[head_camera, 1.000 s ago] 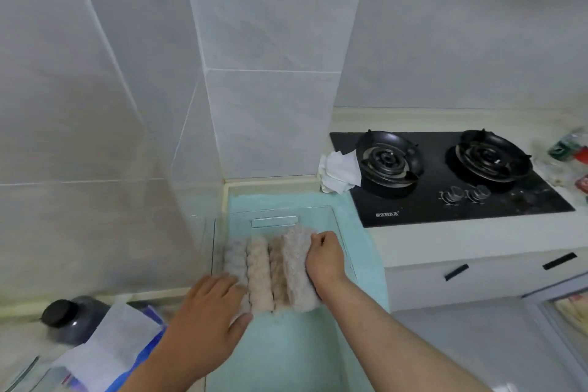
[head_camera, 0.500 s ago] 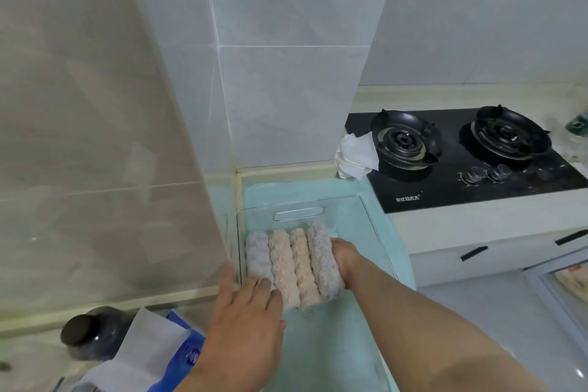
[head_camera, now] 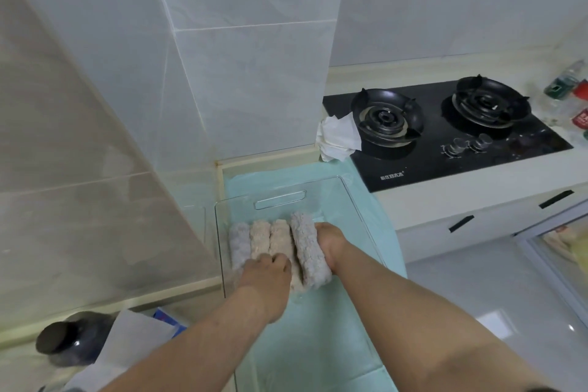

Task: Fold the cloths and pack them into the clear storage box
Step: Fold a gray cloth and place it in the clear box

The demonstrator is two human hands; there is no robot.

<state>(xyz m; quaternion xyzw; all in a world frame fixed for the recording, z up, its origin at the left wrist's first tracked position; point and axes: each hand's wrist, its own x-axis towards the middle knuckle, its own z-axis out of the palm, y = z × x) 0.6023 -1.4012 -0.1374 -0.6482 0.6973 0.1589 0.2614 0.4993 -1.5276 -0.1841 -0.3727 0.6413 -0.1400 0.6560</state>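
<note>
Illumination is diffuse, cool and moderately bright; the source is not in view. Shadows are soft and faint, and show below the left hand (head_camera: 267,277) and right hand (head_camera: 331,242) and between the cloths (head_camera: 276,239). Specular patches appear on the floor (head_camera: 496,318) and the hob (head_camera: 525,143). Wide-angle distortion slants the wall (head_camera: 95,105) joints toward the left edge. The bottles (head_camera: 569,95) at the right edge and the jar (head_camera: 63,340) in the lower-left corner are soft.

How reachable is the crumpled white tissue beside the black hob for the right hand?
Likely yes, reachable: only the clear plastic box's wall and mint-green mat lie between right hand and tissue.
</note>
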